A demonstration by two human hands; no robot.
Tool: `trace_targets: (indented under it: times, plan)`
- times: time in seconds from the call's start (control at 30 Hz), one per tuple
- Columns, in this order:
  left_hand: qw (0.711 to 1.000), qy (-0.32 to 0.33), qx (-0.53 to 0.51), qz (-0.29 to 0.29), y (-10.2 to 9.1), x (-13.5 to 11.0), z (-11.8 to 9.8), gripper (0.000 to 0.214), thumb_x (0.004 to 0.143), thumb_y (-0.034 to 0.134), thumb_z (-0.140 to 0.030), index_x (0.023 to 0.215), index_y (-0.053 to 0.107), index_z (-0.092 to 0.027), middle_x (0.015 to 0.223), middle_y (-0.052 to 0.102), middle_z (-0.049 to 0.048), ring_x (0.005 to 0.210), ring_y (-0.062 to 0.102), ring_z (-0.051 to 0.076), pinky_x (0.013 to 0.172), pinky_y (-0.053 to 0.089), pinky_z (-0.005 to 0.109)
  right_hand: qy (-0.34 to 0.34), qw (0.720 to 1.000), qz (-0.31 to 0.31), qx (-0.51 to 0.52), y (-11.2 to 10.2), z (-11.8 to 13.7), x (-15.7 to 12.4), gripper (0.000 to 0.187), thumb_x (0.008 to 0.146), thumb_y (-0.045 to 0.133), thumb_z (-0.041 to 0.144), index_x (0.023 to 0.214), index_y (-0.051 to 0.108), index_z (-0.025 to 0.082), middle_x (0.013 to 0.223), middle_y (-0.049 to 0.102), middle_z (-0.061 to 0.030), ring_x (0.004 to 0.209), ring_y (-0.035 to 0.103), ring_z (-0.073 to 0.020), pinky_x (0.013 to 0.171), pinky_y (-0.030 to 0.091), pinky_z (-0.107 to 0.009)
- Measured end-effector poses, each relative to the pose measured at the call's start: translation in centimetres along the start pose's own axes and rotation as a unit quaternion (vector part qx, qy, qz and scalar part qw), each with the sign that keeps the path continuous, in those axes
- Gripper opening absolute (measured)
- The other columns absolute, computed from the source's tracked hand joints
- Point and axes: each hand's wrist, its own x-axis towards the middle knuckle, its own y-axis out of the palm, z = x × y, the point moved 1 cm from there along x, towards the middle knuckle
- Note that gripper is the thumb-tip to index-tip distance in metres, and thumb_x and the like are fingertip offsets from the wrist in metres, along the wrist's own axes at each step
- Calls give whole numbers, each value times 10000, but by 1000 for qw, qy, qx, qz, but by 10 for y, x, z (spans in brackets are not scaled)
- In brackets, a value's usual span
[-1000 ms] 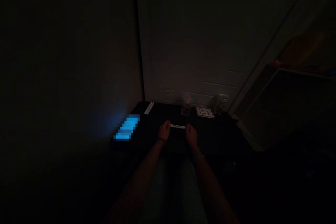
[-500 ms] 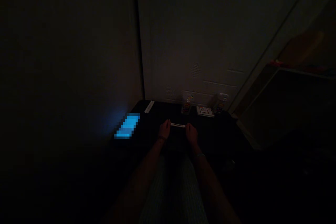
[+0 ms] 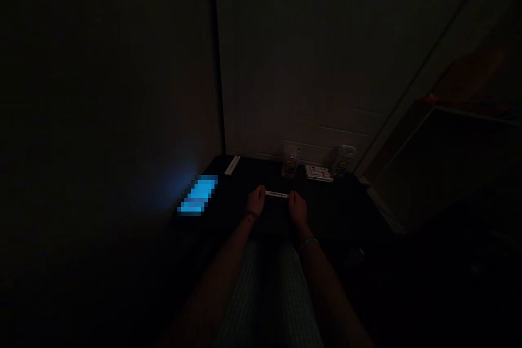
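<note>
The left hand [image 3: 255,202] and right hand [image 3: 298,208] each have a closed grip on one end of the printed white stick [image 3: 276,194], nearer than the flat pack [image 3: 319,174]; uneven force could slip it loose.

A head-worn camera is looking forward and steeply down along the person's forearms [image 3: 222,269], framing the legs [image 3: 294,288] at the bottom edge and the left hand [image 3: 255,201] and right hand [image 3: 298,208] just below center. The lens is facing a black table [image 3: 338,209] and the far wall [image 3: 302,54] behind it, viewing the tabletop from above its near side. Sitting well back from the hands, it is also taking in a side wall [image 3: 101,92] at left.
</note>
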Motion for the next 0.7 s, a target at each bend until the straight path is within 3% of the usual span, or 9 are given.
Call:
trace_targets:
  times: [0.7]
  plan:
    - [1000, -13, 5, 0, -1, -1, 0, 317, 827, 289, -366, 715, 502, -159, 626, 518, -13, 565, 437, 73, 563, 319, 191, 4, 1000, -4, -13, 4, 2, 1, 446, 886, 163, 392, 876, 557, 183, 810, 605, -52, 728, 546, -130, 618, 309, -209]
